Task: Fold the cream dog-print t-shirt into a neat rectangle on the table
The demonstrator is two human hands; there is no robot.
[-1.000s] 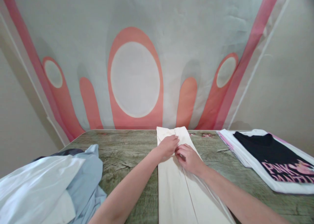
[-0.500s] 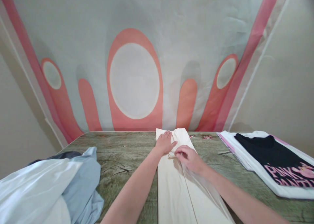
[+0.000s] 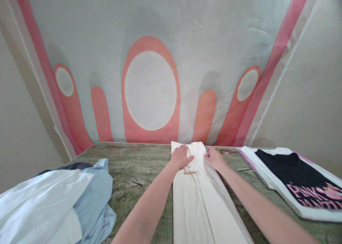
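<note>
A cream garment (image 3: 189,201) lies in a long, narrow strip down the middle of the table, its far end at the back edge. I cannot make out what kind of garment it is. My left hand (image 3: 181,157) rests flat on its upper part, fingers spread. With bent fingers, my right hand (image 3: 215,158) pinches the cloth at the right edge near the far end. A thin, pale layer of the cloth stretches from there down along the right side. Some small folds and a narrow strip show between the hands.
To the left lies a loose heap with a white cloth (image 3: 40,197), a light blue cloth (image 3: 97,197) and something dark. On the right is a stack of folded shirts, a black printed shirt (image 3: 296,169) on top. Behind the wood-patterned table (image 3: 133,176) hangs a grey-and-pink backdrop (image 3: 227,40).
My right hand has moved right and slightly away, from the garment's middle to its right edge, drawing the thin layer outward. My left hand stays in place on the cloth.
</note>
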